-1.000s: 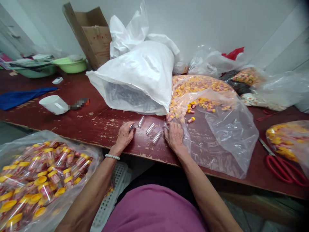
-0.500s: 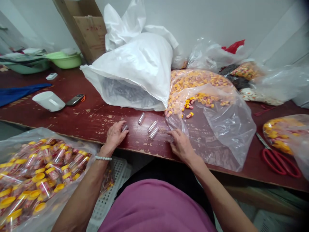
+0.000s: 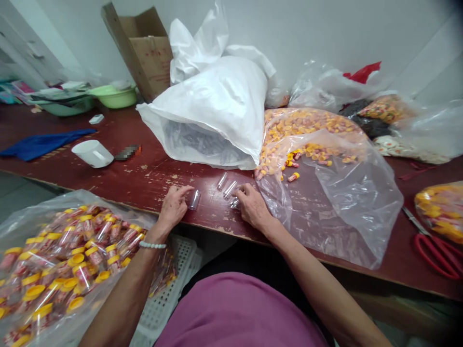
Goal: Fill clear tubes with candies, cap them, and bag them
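Close to the table's front edge, my left hand (image 3: 174,206) has its fingers apart, the index finger reaching toward the top of a clear tube (image 3: 194,199) that lies beside it. My right hand (image 3: 252,205) has its thumb and fingertips closed at another clear tube (image 3: 235,203), which the fingers partly cover. Two more clear tubes, one (image 3: 229,190) next to my right fingertips and one (image 3: 222,181) further back, lie between the hands. Behind them is a white sack (image 3: 224,96) with clear tubes in its mouth. Small yellow-capped pieces (image 3: 293,177) sit at the right.
A bag of yellow-capped tubes (image 3: 83,270) is at the lower left. Plastic sheeting (image 3: 350,193) spreads over the table (image 3: 144,176) at the right, near red scissors (image 3: 434,250). A white cup (image 3: 92,153), blue cloth (image 3: 47,143) and cardboard box (image 3: 152,62) stand left.
My right hand has moved left onto the nearest tube of the group. The tube by my left hand now lies more exposed, with the fingers lifted off it. The view has shifted left.
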A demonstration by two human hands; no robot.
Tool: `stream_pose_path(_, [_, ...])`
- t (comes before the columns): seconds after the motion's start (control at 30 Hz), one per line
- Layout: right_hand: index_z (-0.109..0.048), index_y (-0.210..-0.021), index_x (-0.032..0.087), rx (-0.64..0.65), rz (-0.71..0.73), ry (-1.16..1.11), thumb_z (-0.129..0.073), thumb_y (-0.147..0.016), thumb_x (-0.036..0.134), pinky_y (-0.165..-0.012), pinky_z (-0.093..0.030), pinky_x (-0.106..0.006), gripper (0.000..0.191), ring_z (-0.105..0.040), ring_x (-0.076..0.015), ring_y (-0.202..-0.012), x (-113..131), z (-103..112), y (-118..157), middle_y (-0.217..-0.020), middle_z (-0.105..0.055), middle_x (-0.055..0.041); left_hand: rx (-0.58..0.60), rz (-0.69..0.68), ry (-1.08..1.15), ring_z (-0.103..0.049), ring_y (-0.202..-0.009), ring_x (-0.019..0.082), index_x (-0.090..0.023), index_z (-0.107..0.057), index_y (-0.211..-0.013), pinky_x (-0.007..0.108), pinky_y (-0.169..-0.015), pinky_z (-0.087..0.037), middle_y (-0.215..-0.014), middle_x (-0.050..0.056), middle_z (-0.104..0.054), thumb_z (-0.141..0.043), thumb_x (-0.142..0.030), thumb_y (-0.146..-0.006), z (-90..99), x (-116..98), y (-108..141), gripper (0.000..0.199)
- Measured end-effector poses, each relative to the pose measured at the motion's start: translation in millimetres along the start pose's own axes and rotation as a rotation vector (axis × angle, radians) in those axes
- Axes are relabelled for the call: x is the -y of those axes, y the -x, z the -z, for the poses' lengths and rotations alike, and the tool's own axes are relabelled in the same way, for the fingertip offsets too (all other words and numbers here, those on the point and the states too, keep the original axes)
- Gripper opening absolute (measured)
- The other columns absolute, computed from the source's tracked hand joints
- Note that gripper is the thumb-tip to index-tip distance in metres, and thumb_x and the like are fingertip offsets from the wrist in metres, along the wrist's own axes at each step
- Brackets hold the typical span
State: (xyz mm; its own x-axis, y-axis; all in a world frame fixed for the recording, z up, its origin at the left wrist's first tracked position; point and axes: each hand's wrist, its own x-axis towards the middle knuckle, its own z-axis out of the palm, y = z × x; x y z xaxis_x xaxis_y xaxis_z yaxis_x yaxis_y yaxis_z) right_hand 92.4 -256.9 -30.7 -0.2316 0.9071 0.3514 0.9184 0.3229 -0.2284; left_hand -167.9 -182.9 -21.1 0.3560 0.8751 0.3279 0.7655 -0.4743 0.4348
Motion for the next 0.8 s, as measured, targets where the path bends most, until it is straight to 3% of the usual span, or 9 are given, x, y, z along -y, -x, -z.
stream_pose_path(0.1, [-0.057, -0.109, 0.020, 0.068, 0.084, 0.033, -0.045, -0.077, 0.003, -0.078, -0.039, -0.030, 0.039, -0.048, -0.0195, -0.094, -5, 1, -3, -0.114, -0.051, -0.0087, 0.098, -0.173, -0.025, -0.054, -0.091, 0.018, -0.020, -0.064, -0.109, 0.030, -0.085, -0.046, -0.097, 0.007, -0.051, -0.038, 0.001, -0.071, 0.5, 5, 4, 0.052])
stream_pose_path(0.23, [-0.058, -0.100, 0.018, 0.179, 0.134, 0.146, -0.045, -0.078, 0.006, -0.075, -0.038, -0.030, 0.028, -0.050, -0.0201, -0.086, -4, 12, -2, -0.102, -0.058, -0.0076, 0.202, -0.302, -0.108, -0.051, -0.094, 0.021, -0.022, -0.066, -0.105, 0.036, -0.087, -0.045, -0.101, 0.008, -0.051, -0.041, -0.002, -0.074, -0.2, 9, -1, 0.045])
stream_pose_path(0.4, [-0.057, -0.103, 0.017, 0.214, -0.072, 0.175, -0.051, -0.075, 0.015, -0.072, -0.038, -0.030, 0.028, -0.053, -0.0219, -0.089, -9, 25, -6, -0.098, -0.059, -0.0096, 0.174, -0.268, -0.171, -0.050, -0.098, 0.025, -0.020, -0.063, -0.098, 0.042, -0.087, -0.044, -0.106, 0.010, -0.052, -0.051, -0.013, -0.076, -0.7, 14, -7, 0.026])
stream_pose_path(0.5, [-0.058, -0.100, 0.017, 0.183, -0.261, 0.068, -0.053, -0.075, 0.023, -0.073, -0.039, -0.029, 0.027, -0.056, -0.0224, -0.090, -14, 25, -11, -0.097, -0.061, -0.0093, 0.140, -0.196, -0.077, -0.054, -0.094, 0.024, -0.018, -0.057, -0.097, 0.041, -0.085, -0.045, -0.100, 0.010, -0.058, -0.050, -0.017, -0.079, -0.6, 11, -6, 0.019])
stream_pose_path(0.63, [-0.056, -0.099, 0.016, 0.107, -0.524, -0.079, -0.051, -0.076, 0.024, -0.069, -0.040, -0.029, 0.025, -0.060, -0.0211, -0.080, -11, 19, -24, -0.087, -0.065, -0.0075, 0.055, 0.047, 0.165, -0.060, -0.087, 0.022, -0.020, -0.052, -0.105, 0.038, -0.082, -0.047, -0.091, 0.005, -0.062, -0.051, -0.022, -0.080, -0.8, 3, -8, 0.025])
stream_pose_path(0.7, [-0.052, -0.106, 0.017, 0.048, -0.601, -0.123, -0.049, -0.079, 0.025, -0.070, -0.041, -0.029, 0.028, -0.062, -0.0213, -0.081, -6, 14, -33, -0.088, -0.066, -0.0075, 0.047, 0.138, 0.384, -0.062, -0.083, 0.020, -0.022, -0.049, -0.114, 0.036, -0.078, -0.049, -0.090, 0.003, -0.062, -0.055, -0.025, -0.078, -1.9, -1, -12, 0.037])
stream_pose_path(0.8, [-0.049, -0.107, 0.016, 0.024, -0.693, -0.129, -0.051, -0.082, 0.045, -0.073, -0.044, -0.032, 0.038, -0.063, -0.0255, -0.089, 5, 7, -47, -0.094, -0.066, -0.0117, 0.116, 0.250, 0.765, -0.063, -0.068, 0.015, -0.022, -0.042, -0.123, 0.032, -0.067, -0.051, -0.085, 0.000, -0.058, -0.062, -0.027, -0.073, -4.3, -8, -19, 0.054])
